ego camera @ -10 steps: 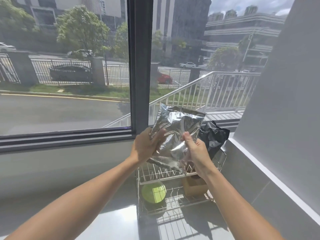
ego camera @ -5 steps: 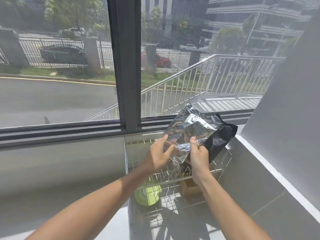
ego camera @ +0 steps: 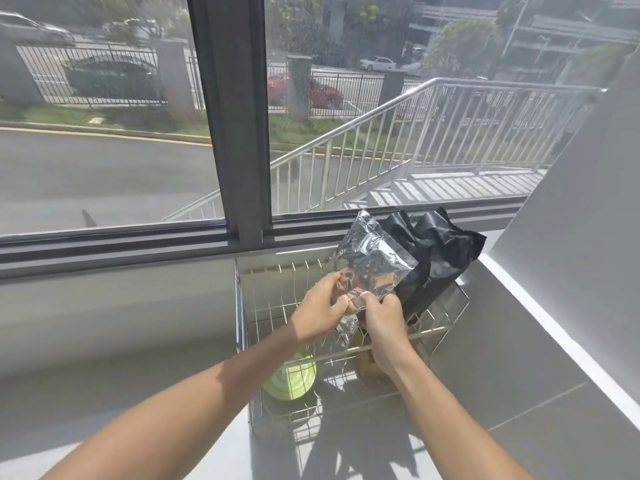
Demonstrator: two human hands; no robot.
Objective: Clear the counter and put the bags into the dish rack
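A crinkled silver foil bag (ego camera: 372,259) stands tilted in the upper tier of a wire dish rack (ego camera: 268,299). Both hands pinch its lower edge: my left hand (ego camera: 322,308) from the left, my right hand (ego camera: 382,318) from the right. Directly behind the silver bag, a black bag (ego camera: 440,258) leans upright in the rack's right side, touching it.
In the rack's lower tier lie a green round dish (ego camera: 292,379) and a brown box (ego camera: 369,367), partly hidden by my right wrist. The rack sits on a grey counter (ego camera: 502,375) under the window sill (ego camera: 138,244), with a white wall (ego camera: 581,220) close on the right.
Both hands have lowered the silver bag from above the rack down into its upper tier, against the black bag. The view has tipped downward.
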